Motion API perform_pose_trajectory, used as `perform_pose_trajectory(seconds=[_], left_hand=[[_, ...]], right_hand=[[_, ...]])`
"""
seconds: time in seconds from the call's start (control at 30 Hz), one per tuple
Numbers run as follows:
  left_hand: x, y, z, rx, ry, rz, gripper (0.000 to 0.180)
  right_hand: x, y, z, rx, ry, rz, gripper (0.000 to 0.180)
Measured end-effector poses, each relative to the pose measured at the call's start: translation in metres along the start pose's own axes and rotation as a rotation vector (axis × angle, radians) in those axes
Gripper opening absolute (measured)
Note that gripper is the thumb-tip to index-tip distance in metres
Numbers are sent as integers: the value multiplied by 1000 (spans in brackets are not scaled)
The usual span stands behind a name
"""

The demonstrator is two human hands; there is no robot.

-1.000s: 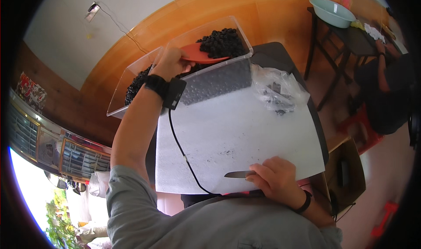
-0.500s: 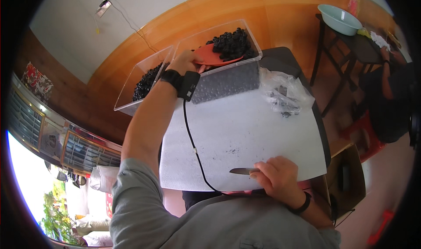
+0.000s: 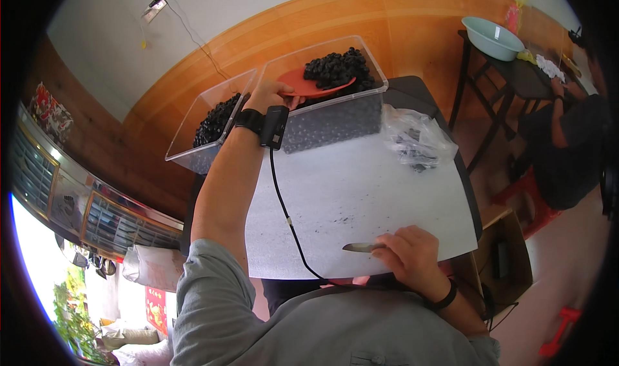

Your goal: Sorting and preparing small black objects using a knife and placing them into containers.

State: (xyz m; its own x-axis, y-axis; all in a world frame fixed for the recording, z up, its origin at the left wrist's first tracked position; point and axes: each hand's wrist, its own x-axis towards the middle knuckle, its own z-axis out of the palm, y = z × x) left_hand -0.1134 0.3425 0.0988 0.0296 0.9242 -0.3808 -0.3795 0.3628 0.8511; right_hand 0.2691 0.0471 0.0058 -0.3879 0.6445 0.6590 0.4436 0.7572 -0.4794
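My left hand [image 3: 269, 95] grips the left edge of a shallow red plate-like scoop [image 3: 298, 82]. Heaped on its right part are small dark round pieces [image 3: 335, 69], whose kind I cannot make out. The scoop is tilted over a clear plastic bin [image 3: 332, 122] holding more of them. Close to the body, my right hand [image 3: 409, 253] is closed around a small knife [image 3: 362, 247], its blade pointing left above the white sheet [image 3: 342, 192] on the table. Dark specks lie scattered on that sheet.
A second clear bin [image 3: 187, 154] with dark pieces stands at the left. A crumpled plastic bag [image 3: 422, 140] lies on the table's right side. A black cable [image 3: 281, 198] hangs from my left wrist. Beyond are a cardboard box [image 3: 519, 250], a pale basin [image 3: 493, 40] and a seated person [image 3: 564, 153].
The scoop with its heap has shifted slightly left and lifted a little relative to the bin. My right hand still holds the knife in about the same place; the whole view has shifted slightly.
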Motion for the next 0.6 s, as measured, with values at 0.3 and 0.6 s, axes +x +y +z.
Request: perform_pose_trajectory(seconds=[0.3,0.6], left_hand=[[-37,9,19,-108,102,-16,38],[-46,13,-25,1023,-310,804,37]], right_hand=[[1,-3,-1,-15,-8,3,22],[-1,-2,4,-24,16,-12,21]])
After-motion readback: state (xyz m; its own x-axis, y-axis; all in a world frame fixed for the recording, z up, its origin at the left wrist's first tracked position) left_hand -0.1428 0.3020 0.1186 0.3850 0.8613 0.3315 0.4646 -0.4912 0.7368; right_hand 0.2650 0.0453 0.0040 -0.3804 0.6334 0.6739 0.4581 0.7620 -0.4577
